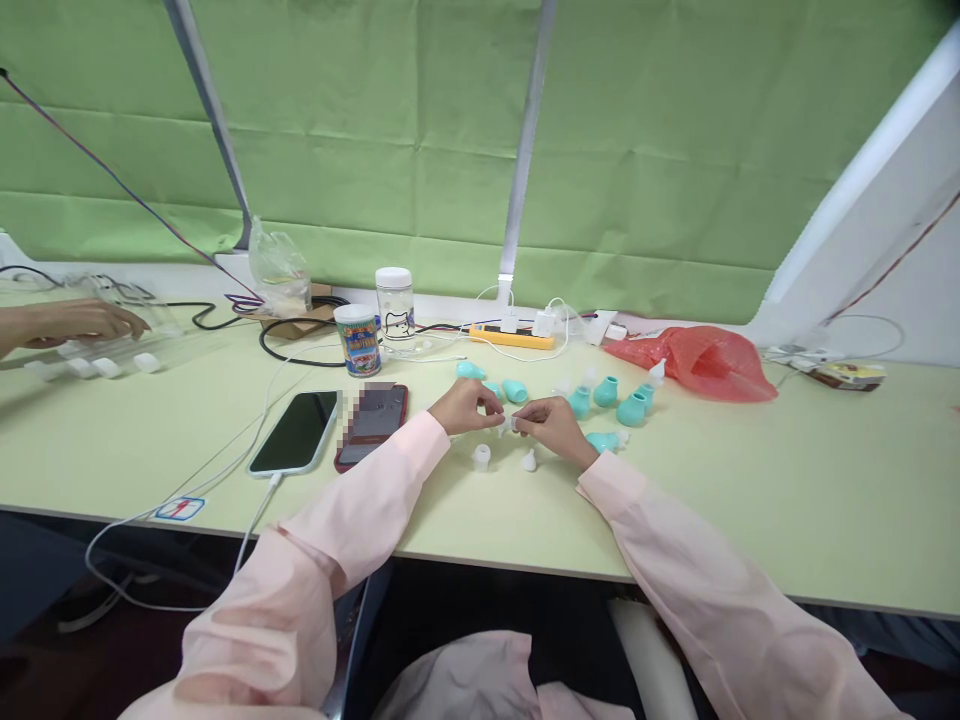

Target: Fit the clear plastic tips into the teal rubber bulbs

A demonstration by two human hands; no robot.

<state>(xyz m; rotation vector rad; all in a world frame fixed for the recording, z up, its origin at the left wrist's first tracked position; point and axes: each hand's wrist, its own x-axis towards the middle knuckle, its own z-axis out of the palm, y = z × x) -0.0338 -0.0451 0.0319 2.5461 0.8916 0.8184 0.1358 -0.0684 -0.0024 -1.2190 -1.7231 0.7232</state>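
Both hands meet over the worktop [787, 480], fingers curled. The left hand [471, 405] and right hand [551, 424] pinch a small clear piece [511, 425] between their fingertips. Forearms in pink sleeves angle inward. Two white caps [481, 457] lie at 6 o'clock of the piece, teal bulbs [619, 400] at 2 o'clock.

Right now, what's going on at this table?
A person in pink sleeves holds a small clear part between the left hand and right hand, above a pale green table. Two white caps lie just below the hands, and teal bulbs sit behind them. Two phones lie to the left. At the far left, another person's hand rests on a clear tray.
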